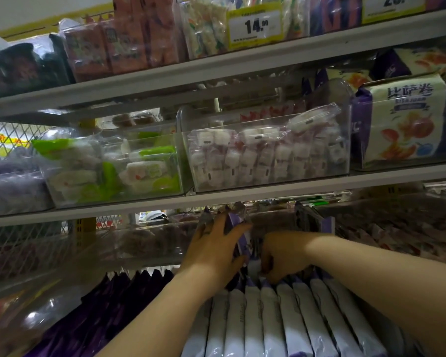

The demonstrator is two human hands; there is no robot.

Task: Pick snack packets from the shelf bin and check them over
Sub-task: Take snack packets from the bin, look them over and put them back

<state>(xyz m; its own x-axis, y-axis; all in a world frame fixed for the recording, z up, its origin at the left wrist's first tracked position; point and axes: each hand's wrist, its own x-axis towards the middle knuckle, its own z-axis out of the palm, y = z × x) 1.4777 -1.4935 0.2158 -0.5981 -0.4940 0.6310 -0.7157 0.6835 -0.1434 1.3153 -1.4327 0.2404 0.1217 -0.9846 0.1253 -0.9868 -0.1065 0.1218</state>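
Note:
Low in the head view a row of white and purple snack packets (268, 320) stands on edge in the lower shelf bin. My left hand (214, 251) grips a purple packet (238, 228) that rises above the row, fingers spread over its face and thumb at its lower edge. Just to its right my right hand (281, 256) is curled down among the tops of the packets; its fingertips are hidden, so what they hold is unclear. More upright purple packets (312, 217) stand behind my right wrist.
Dark purple packets (129, 287) fill the bin to the left. Above, clear bins hold green-wrapped snacks (108, 168) and pink-white snacks (265, 155). A large purple and cream bag (402, 122) sits at right. A yellow price tag (255, 25) hangs on the top shelf edge.

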